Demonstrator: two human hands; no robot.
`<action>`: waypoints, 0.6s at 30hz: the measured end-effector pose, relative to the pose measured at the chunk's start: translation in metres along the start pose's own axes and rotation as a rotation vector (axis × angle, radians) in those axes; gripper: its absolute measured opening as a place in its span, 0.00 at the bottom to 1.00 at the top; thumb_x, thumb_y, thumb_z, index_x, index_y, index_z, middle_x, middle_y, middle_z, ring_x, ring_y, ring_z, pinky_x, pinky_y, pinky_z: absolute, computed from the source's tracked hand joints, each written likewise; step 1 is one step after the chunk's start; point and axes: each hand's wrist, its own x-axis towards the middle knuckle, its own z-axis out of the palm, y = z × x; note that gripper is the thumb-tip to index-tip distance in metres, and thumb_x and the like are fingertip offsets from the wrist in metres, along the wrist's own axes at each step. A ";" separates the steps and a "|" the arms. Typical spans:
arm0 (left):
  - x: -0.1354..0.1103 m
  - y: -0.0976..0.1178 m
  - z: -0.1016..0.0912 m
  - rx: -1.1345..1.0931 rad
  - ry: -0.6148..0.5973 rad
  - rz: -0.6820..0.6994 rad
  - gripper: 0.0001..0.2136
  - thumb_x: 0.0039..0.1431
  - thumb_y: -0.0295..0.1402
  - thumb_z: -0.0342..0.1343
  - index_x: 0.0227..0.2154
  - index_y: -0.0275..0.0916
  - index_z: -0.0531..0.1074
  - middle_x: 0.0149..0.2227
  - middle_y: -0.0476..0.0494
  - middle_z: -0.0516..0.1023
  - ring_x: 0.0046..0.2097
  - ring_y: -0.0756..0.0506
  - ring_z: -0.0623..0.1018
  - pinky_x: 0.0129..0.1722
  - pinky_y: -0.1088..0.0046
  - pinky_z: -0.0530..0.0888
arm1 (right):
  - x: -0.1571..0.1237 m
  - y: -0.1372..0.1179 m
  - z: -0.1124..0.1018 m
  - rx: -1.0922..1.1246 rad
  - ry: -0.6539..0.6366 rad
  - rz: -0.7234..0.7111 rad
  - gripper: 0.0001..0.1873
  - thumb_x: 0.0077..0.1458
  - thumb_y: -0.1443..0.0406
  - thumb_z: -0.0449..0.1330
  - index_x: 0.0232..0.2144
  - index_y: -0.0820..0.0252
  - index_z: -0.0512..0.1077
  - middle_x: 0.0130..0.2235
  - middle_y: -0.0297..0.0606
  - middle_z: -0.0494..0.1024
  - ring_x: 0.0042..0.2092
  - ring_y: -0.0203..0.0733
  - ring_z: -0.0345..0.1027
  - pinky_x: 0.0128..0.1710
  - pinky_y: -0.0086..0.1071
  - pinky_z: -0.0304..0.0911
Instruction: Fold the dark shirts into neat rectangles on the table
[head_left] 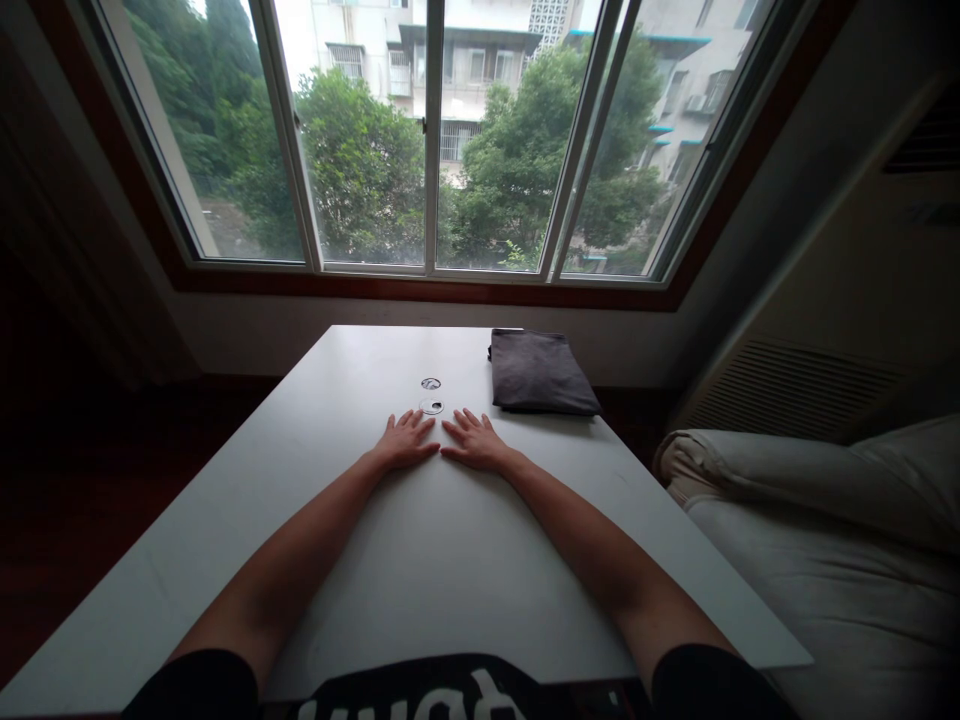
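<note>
My left hand lies flat on the white table, palm down, fingers stretched out and holding nothing. My right hand lies flat beside it, fingers also spread, the two hands almost touching at the fingertips. Just beyond the fingertips sit two small round objects, one a little farther away. A folded dark grey cloth rests on the table to the right of the hands, near the far edge.
A wide window with trees and buildings outside runs behind the table. A pale cushioned seat stands to the right of the table. Dark floor lies to the left.
</note>
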 end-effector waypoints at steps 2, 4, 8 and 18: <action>0.000 0.000 0.001 -0.002 0.019 0.006 0.38 0.68 0.62 0.43 0.75 0.50 0.53 0.78 0.40 0.43 0.77 0.31 0.41 0.72 0.39 0.42 | 0.000 -0.001 -0.001 0.004 -0.028 0.011 0.48 0.64 0.32 0.45 0.75 0.47 0.51 0.77 0.44 0.42 0.77 0.59 0.31 0.73 0.60 0.27; 0.000 -0.001 0.002 -0.006 0.037 0.015 0.40 0.67 0.63 0.43 0.76 0.49 0.49 0.78 0.40 0.40 0.77 0.31 0.38 0.72 0.39 0.40 | 0.000 -0.002 -0.002 0.003 -0.041 0.009 0.48 0.64 0.32 0.43 0.76 0.47 0.50 0.78 0.44 0.40 0.77 0.59 0.31 0.73 0.59 0.27; 0.001 -0.002 0.004 -0.025 0.010 0.038 0.40 0.68 0.63 0.42 0.76 0.48 0.49 0.78 0.38 0.41 0.77 0.30 0.41 0.71 0.37 0.41 | 0.000 -0.003 -0.002 0.006 -0.038 -0.003 0.48 0.65 0.32 0.43 0.76 0.49 0.50 0.77 0.46 0.41 0.77 0.59 0.32 0.73 0.57 0.28; 0.001 0.000 -0.004 -0.196 0.264 0.110 0.18 0.71 0.40 0.50 0.57 0.45 0.78 0.63 0.41 0.75 0.64 0.38 0.72 0.66 0.58 0.64 | 0.011 0.027 0.003 0.013 0.270 0.036 0.21 0.68 0.52 0.58 0.58 0.49 0.77 0.66 0.42 0.71 0.70 0.54 0.56 0.70 0.51 0.47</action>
